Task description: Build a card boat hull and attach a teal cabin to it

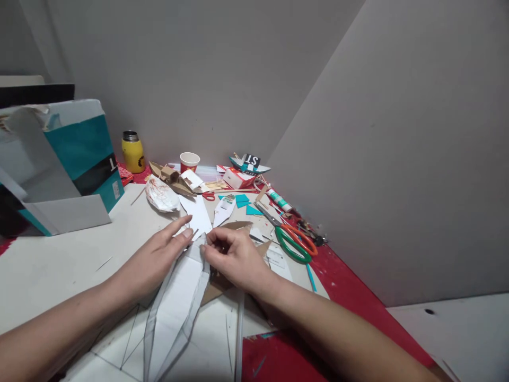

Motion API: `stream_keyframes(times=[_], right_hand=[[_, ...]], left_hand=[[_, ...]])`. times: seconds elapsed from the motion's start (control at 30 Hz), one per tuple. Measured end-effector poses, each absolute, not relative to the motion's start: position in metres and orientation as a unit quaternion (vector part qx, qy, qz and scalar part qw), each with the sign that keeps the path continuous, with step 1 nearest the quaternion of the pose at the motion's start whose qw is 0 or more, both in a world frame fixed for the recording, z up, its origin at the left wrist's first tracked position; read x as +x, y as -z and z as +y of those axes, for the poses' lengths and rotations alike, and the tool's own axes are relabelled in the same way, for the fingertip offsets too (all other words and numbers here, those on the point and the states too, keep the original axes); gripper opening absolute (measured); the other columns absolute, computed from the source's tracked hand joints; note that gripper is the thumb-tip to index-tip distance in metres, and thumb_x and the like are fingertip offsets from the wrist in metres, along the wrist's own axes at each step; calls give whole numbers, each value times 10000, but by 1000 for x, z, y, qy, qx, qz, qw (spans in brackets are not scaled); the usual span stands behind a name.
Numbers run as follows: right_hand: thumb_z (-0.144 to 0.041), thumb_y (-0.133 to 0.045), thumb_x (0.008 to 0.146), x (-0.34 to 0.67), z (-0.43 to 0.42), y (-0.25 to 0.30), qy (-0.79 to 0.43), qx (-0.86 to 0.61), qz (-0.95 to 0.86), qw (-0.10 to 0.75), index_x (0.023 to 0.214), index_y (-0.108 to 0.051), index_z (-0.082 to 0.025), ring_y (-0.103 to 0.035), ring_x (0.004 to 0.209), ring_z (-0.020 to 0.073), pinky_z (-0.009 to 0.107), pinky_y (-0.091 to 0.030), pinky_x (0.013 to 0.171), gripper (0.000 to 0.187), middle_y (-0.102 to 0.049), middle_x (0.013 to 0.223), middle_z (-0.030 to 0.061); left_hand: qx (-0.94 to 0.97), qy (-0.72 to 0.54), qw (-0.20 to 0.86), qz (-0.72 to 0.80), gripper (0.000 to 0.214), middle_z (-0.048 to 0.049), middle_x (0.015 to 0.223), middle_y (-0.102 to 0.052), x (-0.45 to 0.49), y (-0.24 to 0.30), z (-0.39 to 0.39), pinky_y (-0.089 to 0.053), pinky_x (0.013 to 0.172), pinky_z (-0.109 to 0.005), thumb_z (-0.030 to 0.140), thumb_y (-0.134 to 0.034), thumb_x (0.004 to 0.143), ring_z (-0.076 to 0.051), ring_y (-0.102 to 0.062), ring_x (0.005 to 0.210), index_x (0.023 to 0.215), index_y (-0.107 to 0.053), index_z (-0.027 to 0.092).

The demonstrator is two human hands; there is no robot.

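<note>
Pinching the far end of the white boat-shaped piece (181, 289) over the table (47, 270), the right hand (238, 260) has a tight grip; whether the left hand (159, 254) beside it grips anything is unclear. Upside-down "ST" marks a small boat (251, 162), "T" a teal-sided box (75, 154).

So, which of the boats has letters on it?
The teal boat, at the back near the wall: white letters show on it. The brown boat and the white boat at the right hand show none.
</note>
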State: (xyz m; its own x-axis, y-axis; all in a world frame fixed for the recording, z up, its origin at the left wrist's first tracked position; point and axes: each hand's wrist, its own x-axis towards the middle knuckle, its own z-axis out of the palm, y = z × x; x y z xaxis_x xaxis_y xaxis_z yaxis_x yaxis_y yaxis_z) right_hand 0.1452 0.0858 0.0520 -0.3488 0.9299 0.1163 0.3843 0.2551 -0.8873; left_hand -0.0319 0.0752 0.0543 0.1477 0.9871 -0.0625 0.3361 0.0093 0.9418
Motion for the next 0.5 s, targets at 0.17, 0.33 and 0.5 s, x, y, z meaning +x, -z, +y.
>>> stream_keyframes(times=[0.17, 0.33, 0.5], right_hand=[[-166, -520, 724, 149, 85, -53, -415, -463, -712, 326, 601, -472, -178, -354, 518, 83, 205, -283, 465, 133, -399, 550, -59], [-155, -531, 748, 151, 81, -54, -395, -463, -732, 306, 634, -519, -167, -381, 526, 84, 199, -299, 471, 116, -428, 560, -54], [-139, -537, 759, 153, 79, -53, -368, -440, -762, 302, 628, -516, -167, -399, 526, 80, 190, -310, 477, 136, -444, 562, -53]], left_hand=[[618, -329, 478, 530, 412, -55, 908, -704, -43, -70, 79, -489, 617, -284, 537, -569, 819, -218, -651, 784, 1047, -636, 201], [700, -296, 403, 511, 109, 22, 709, -662, -44, -73, 76, -432, 593, -230, 299, -629, 792, -146, -578, 674, 762, -662, 199], [729, -279, 366, 507, 122, 16, 750, -709, -39, -69, 69, -446, 609, -245, 278, -593, 807, -157, -599, 681, 814, -699, 218]])
